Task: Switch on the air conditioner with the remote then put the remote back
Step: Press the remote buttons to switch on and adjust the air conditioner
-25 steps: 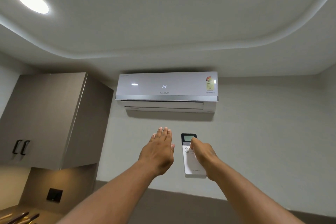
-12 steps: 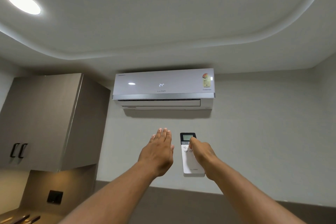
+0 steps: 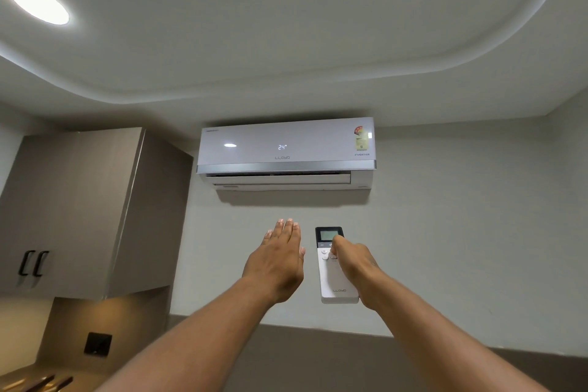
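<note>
Home interior, likely a kitchen corner. Split air conditioner [image 3: 285, 154] mounted high on a plain off-white wall [image 3: 461, 232], centre of frame, display lit at 24°. Brown wall cabinet [image 3: 79, 210] with two black handles [image 3: 33, 262] at left. Dark socket plate [image 3: 97, 344] on the backsplash under it, lower left, lit warm. Edge of a table [image 3: 19, 382] at the bottom left corner. False ceiling [image 3: 286, 41] with curved cove and round recessed lights [image 3: 38, 3] across the top.

A pale wall [image 3: 461, 232] meets a curved ceiling [image 3: 286, 41] with round lights [image 3: 38, 2]; a taupe cabinet [image 3: 79, 210] hangs left.
</note>
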Tool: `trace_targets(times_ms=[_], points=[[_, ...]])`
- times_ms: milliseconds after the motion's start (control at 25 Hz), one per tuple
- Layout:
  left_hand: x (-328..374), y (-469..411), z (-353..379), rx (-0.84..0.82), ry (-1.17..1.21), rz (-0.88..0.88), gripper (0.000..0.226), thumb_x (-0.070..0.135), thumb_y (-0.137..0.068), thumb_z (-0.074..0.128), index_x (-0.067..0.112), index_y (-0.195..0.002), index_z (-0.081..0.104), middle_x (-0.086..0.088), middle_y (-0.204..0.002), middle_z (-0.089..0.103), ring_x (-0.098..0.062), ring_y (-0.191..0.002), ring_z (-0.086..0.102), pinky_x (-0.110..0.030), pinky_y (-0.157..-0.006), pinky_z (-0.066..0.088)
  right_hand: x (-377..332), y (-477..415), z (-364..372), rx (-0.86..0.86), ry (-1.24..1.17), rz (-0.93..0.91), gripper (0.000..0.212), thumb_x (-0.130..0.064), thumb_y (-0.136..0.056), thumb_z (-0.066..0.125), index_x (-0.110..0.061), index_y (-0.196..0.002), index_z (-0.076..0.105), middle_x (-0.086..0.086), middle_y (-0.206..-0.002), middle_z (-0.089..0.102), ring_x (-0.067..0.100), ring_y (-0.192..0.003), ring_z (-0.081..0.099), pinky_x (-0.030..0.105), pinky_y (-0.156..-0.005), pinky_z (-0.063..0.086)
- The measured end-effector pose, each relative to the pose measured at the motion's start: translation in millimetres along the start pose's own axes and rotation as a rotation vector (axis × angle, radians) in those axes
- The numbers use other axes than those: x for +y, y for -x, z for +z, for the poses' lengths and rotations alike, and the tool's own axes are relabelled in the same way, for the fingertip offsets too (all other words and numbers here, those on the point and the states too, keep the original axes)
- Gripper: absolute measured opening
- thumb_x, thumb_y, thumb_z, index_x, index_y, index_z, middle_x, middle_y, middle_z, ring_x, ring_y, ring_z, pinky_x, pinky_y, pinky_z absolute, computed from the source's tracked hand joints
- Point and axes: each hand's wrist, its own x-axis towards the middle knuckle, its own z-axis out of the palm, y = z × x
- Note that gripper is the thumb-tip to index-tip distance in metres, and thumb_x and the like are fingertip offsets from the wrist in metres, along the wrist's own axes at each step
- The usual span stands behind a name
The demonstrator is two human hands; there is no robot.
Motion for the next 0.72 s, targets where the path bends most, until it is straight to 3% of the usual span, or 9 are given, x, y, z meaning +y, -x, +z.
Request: trace_targets(times_ms=[720], points=[[2.8,6.6,-5.8,0.004,0.035,-0.018,0.059,0.041,-0.099,0.012,0.012,-0.149,-0.001,-0.006,-0.159,-0.004,-0.017,-0.144,-0.006,-0.03,-0.112,-0.003,4.4,1.7,-7.8,0.009,-0.01,-0.021,0.021,-0.028,-0.083,0.047,-0.011,-0.078,0.058,0.01,-0.072,0.063,0.027,-0.06,0.058,0.024,-0.051,0.04]])
